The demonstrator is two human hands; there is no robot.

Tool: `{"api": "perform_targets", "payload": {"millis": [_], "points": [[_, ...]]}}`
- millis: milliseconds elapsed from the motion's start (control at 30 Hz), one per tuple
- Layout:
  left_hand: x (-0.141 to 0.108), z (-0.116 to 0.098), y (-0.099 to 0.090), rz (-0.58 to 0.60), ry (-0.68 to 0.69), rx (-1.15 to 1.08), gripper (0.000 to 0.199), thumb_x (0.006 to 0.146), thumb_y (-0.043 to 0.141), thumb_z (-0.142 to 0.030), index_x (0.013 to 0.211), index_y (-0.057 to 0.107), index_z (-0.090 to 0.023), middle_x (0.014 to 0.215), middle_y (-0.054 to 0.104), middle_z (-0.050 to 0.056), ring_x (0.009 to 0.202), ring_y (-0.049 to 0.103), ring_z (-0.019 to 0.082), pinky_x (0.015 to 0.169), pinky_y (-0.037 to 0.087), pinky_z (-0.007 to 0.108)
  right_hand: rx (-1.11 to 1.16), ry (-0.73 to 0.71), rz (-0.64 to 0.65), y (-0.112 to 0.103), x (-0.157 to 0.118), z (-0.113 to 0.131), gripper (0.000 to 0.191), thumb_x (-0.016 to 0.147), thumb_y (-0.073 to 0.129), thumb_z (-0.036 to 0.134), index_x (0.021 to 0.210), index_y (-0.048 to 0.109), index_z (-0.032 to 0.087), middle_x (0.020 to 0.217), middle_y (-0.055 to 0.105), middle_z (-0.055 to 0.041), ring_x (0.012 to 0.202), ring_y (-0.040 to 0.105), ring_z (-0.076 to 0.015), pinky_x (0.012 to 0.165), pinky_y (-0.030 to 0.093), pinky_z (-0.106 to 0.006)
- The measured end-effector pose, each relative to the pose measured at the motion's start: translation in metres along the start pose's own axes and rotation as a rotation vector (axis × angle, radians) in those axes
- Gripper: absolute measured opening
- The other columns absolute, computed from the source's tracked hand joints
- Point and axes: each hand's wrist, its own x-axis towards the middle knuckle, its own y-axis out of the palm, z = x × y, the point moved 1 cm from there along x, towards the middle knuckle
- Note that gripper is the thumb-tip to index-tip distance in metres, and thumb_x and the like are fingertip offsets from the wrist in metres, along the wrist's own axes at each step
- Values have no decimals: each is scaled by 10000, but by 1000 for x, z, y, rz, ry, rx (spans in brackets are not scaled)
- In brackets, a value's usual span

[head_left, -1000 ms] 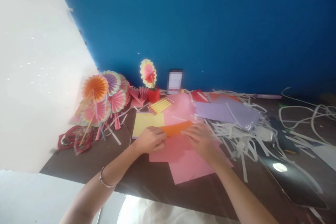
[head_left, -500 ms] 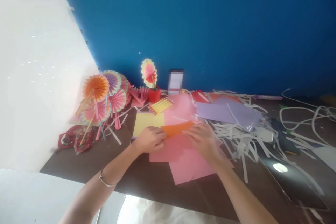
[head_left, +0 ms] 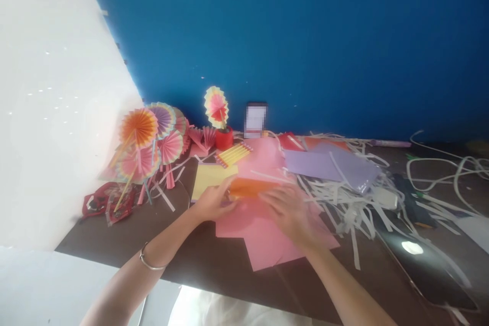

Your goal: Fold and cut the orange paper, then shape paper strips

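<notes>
Right — the left hand (head_left: 216, 200) pinches the orange paper's (head_left: 250, 188) left end near the table's (head_left: 183, 260) front edge; the right hand (head_left: 287, 210), fingers slightly bent, touches its right side.

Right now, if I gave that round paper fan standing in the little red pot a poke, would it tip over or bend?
The fan might well tip, since its wide head sits high on a thin stick above a short pot. Its edge would probably crumple easily, because it looks like folded paper. It's likely light, too.
</notes>
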Motion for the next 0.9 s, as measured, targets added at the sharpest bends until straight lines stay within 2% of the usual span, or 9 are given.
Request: {"api": "perform_targets", "payload": {"millis": [67, 133, 200, 333, 433, 567, 633, 800, 900], "points": [[2, 3, 3, -31, 33, 24, 341, 818, 517, -363, 1120, 539, -205, 861, 690, 21, 738, 638, 147, 699, 466, 262, -14, -47, 159, 3, 1, 11, 286, 892, 393, 147, 906, 661, 248, 876, 702, -13, 854, 609, -180, 881, 398, -390], [4, 6, 4, -68, 90, 45, 240, 838, 503, -351, 974, 628, -198, 888, 700, 45, 783, 646, 155, 723, 467, 260, -33, -57, 237, 6, 2, 16, 301, 897, 372, 135, 916, 654, 238, 865, 698, -14, 836, 606, -177, 913, 380, -411], [6, 7, 4, -70, 137, 28, 224, 846, 499, -342, 906, 659, -196, 907, 703, 51, 794, 649, 155, 723, 472, 253, -33, -48, 242, 8, 1, 15, 291, 895, 376, 125, 934, 645, 229, 868, 695, -14, 825, 604, -170, 917, 381, -417], [4, 1, 1, -53, 150, -109, 271, 837, 519, -341, 1027, 640, -191, 1007, 687, 63, 916, 637, 179, 835, 476, 296, -6, 31, 171, 10, -1, 7, 238, 888, 428, 160, 957, 642, 237, 889, 689, -26, 831, 594, -185, 861, 423, -393], [3, -3, 5, -25, 29, -340, 370, 814, 546, -399, 1101, 614, -177, 1151, 626, 94, 1038, 597, 221, 883, 479, 339, -9, 54, 157, 9, -2, 4, 253, 878, 430, 155, 969, 650, 243, 873, 677, -42, 838, 586, -208, 847, 434, -397], [5, -1, 13, -11, -270, -755, 478, 771, 576, -482, 1090, 614, -127, 1131, 622, 134, 840, 672, 222, 772, 533, 357, 6, 23, 157, 6, -3, 7, 298, 872, 399, 107, 950, 657, 234, 833, 658, -39, 795, 583, -190, 792, 459, -368], [6, -1, 15, -19, -363, -890, 512, 739, 611, -492, 1092, 613, -122, 1096, 639, 141, 782, 681, 215, 742, 535, 353, -8, 18, 172, 4, -4, 8, 303, 878, 390, 114, 954, 655, 239, 841, 654, -39, 787, 581, -184, 746, 471, -347], [6, 0, 14, 27, -431, -1073, 530, 699, 691, -398, 1151, 585, -141, 976, 685, 125, 766, 681, 205, 714, 519, 312, -16, 15, 182, 0, -4, 9, 318, 897, 358, 143, 973, 639, 271, 851, 659, -20, 753, 584, -164, 699, 482, -322], [5, 2, 15, 25, -418, -1096, 550, 653, 742, -317, 1156, 582, -167, 1021, 672, 105, 786, 675, 197, 727, 515, 311, -49, -1, 177, 0, -4, 8, 346, 887, 340, 119, 999, 636, 258, 892, 667, -29, 797, 593, -176, 724, 480, -339]]}}
